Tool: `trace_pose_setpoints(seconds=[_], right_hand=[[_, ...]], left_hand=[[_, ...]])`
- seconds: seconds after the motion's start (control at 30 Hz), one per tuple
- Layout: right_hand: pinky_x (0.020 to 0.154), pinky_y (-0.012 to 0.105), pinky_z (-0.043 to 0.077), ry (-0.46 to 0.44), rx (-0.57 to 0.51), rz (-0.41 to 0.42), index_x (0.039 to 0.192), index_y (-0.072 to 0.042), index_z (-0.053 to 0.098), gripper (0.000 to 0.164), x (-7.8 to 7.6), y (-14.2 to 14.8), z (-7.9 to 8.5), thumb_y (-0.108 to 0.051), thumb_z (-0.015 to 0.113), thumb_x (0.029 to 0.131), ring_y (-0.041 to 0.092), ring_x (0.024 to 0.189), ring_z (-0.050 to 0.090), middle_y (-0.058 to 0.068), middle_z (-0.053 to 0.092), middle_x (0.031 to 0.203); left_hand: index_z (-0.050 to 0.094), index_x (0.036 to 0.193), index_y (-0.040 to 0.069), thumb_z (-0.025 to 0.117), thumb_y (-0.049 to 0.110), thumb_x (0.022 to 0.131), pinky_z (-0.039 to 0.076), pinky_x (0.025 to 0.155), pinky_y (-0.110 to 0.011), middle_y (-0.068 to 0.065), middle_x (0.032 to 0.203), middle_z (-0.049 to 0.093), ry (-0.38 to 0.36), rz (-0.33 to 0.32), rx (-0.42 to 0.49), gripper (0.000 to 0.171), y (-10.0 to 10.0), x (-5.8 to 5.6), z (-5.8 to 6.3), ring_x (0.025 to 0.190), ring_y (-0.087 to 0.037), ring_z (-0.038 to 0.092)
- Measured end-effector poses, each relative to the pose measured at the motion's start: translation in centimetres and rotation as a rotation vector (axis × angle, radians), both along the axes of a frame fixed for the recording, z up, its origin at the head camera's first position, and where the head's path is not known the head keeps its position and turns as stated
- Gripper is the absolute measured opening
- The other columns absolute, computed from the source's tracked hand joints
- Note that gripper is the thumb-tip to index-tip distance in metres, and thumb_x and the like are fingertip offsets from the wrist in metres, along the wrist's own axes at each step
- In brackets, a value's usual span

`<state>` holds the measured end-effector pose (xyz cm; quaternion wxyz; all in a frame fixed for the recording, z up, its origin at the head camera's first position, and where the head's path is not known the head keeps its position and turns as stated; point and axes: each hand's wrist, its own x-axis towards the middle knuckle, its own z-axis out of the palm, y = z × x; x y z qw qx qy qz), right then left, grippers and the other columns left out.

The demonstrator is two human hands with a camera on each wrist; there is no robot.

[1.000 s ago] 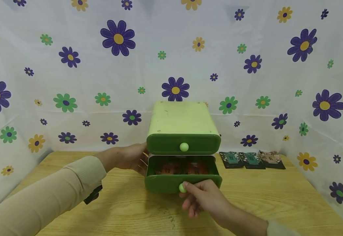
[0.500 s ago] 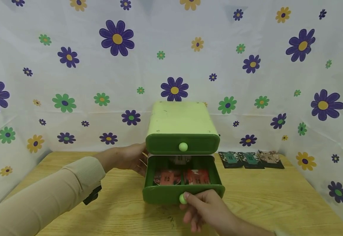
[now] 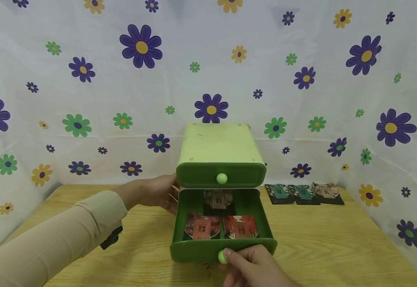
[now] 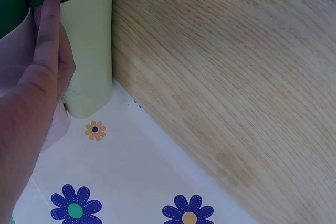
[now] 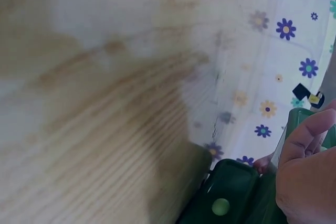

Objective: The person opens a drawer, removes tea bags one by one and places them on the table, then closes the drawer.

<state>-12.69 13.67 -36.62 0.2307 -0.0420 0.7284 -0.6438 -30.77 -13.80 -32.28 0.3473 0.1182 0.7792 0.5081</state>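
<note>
A two-drawer cabinet (image 3: 220, 143), pale yellow-green with dark green fronts, stands mid-table. Its lower drawer (image 3: 188, 251) is pulled well out; the upper drawer (image 3: 197, 175) is closed. Thumb and fingers of my right hand (image 3: 253, 265) pinch the round light-green knob (image 3: 223, 257) of the lower drawer. My left hand (image 3: 159, 191) rests against the cabinet's left side with its fingers extended, as the left wrist view also shows. Inside the drawer lie two red printed packets, one on the left (image 3: 202, 228) and one on the right (image 3: 241, 228), with a darker packet (image 3: 218, 199) behind them.
Three flat packets lie in a row at the table's back right: two teal ones, left (image 3: 279, 192) and middle (image 3: 303, 193), and a beige one (image 3: 326, 191). A white flowered cloth (image 3: 97, 91) hangs around the wooden table (image 3: 323, 243).
My right hand has drawn the lower drawer steadily toward me, so the red packets and the darker one behind show more fully. The left hand stays at the cabinet's side.
</note>
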Motion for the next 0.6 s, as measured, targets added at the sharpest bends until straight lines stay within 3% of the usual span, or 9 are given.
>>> trace_pose_setpoints(seconds=[0.27, 0.37, 0.6], right_hand=[[0.049, 0.021, 0.042, 0.042, 0.133, -0.053, 0.088, 0.003, 0.077, 0.047, 0.9, -0.1, -0.7, -0.04, 0.06, 0.099, 0.005, 0.053, 0.057, 0.001, 0.071, 0.067], [0.046, 0.022, 0.039, 0.034, 0.131, -0.065, 0.081, 0.001, 0.077, 0.047, 1.3, -0.1, -0.8, -0.041, 0.062, 0.097, 0.005, 0.048, 0.052, -0.002, 0.065, 0.06], [0.046, 0.023, 0.04, 0.01, 0.059, -0.059, 0.085, 0.001, 0.078, 0.046, 2.0, 0.0, -1.5, -0.041, 0.064, 0.095, 0.005, 0.05, 0.056, 0.002, 0.071, 0.067]], left_hand=[[0.051, 0.13, -0.001, 0.022, 0.058, 0.106, 0.058, 0.089, -0.046, -0.023, 0.117, 0.058, 0.002, 0.005, -0.005, 0.07, -0.1, 0.0, -0.1, 0.099, -0.033, 0.064], [0.051, 0.129, -0.001, 0.022, 0.059, 0.105, 0.058, 0.089, -0.046, -0.023, 0.117, 0.058, 0.001, 0.006, -0.008, 0.07, -0.1, -0.1, -0.1, 0.099, -0.033, 0.064], [0.051, 0.13, -0.001, 0.023, 0.061, 0.105, 0.059, 0.088, -0.046, -0.023, 0.117, 0.059, 0.004, 0.016, -0.007, 0.073, -0.1, -0.1, -0.2, 0.098, -0.033, 0.065]])
